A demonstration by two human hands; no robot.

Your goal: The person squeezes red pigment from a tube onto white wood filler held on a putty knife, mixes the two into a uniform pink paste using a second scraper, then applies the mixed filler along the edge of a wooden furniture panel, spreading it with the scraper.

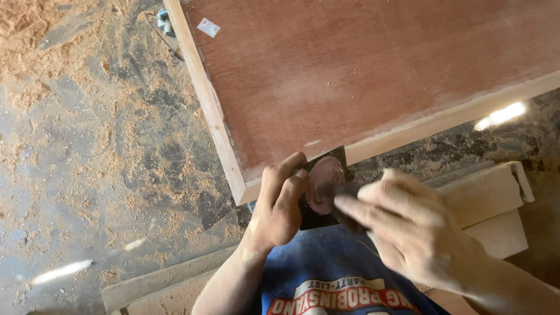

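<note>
My left hand [280,204] grips a small dark flat plate [329,163] that carries a lump of reddish-brown paste [324,178]. It is held just below the near corner of a large reddish plywood panel [361,70] with a pale wooden edge frame [213,105]. My right hand [402,224] is blurred with motion. Its fingers pinch a small dark blade-like tool [344,190] whose tip touches the paste. The panel's near edge [443,119] shows pale smears.
Sawdust and wood shavings cover the grey floor [87,146] on the left. Pale wooden planks [490,198] lie at the right and more boards [163,286] at the lower left. A small tool with a cord [165,23] lies by the panel's far corner.
</note>
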